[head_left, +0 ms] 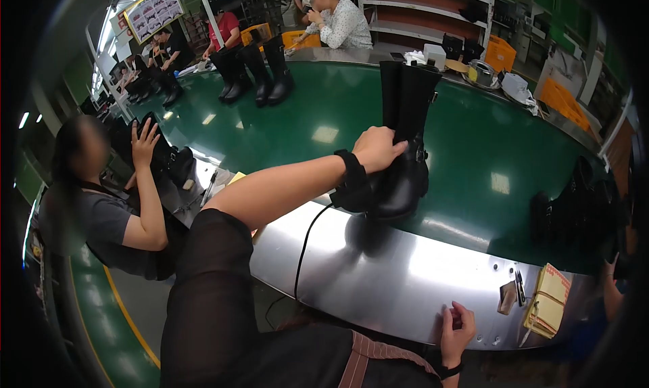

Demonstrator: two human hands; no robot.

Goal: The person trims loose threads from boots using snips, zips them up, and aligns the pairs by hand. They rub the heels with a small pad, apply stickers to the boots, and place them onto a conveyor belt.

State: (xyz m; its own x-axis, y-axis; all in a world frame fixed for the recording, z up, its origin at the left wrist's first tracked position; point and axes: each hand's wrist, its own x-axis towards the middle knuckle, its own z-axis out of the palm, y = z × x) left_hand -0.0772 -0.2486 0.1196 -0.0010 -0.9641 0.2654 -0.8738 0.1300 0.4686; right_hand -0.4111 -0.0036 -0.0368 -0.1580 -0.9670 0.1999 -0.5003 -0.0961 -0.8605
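A pair of tall black boots (400, 188) with side buckles stands upright at the near edge of the green conveyor belt, beside the metal ledge. My left hand (375, 149) reaches across and grips a boot at the ankle, fingers closed on it; a dark band circles the wrist. Over the front edge of the metal ledge (378, 280), my right hand (458, 327) hangs with loosely curled fingers, thumb apart, holding nothing. Closest to it on the ledge are a small brownish piece (506, 297), a black pen-like tool (519, 288) and a yellow paper pad (548, 300).
More black boots stand on the green belt (324, 110) at far left (274, 77) and right (574, 202). A seated co-worker (101, 192) at left handles boots. Other people sit along the far side. A dark cable (304, 246) crosses the ledge.
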